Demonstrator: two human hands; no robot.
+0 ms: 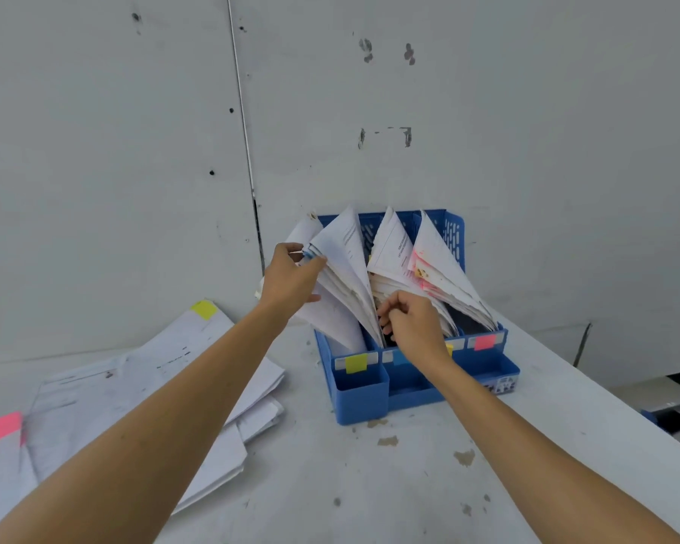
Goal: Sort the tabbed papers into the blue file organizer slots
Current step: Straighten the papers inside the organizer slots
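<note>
**Left grip parts the filed sheaf; unsorted stack lies off to the left**

The blue file organizer [360, 398] stands at the back of the worktop [370, 484], against the wall. It is stiff moulded plastic with a perforated back panel. Its slots run front to back, and coloured labels mark the front lip, among them a yellow label [356, 363] and a pink label [485, 341].

The left grip [289, 278] pinches the upper edge of a filed sheaf [344, 265] between thumb and fingers and bends it leftward. The sheets are thin, limp and dog-eared, and they fan out from the slot floor.

The right grip [411, 323] is curled at the foot of the papers near the middle slots. Whether it holds a sheet cannot be told.

The loose stack of tabbed papers [142, 386] lies flat toward the worktop's left edge, under the left forearm and well apart from the organizer. Its long axis runs diagonally toward the wall, with a yellow tab [204, 310] at the far end and a pink tab [1, 427] at the near end. The left grip is nearer to it, so it is probably the one to fetch the next sheet.
</note>
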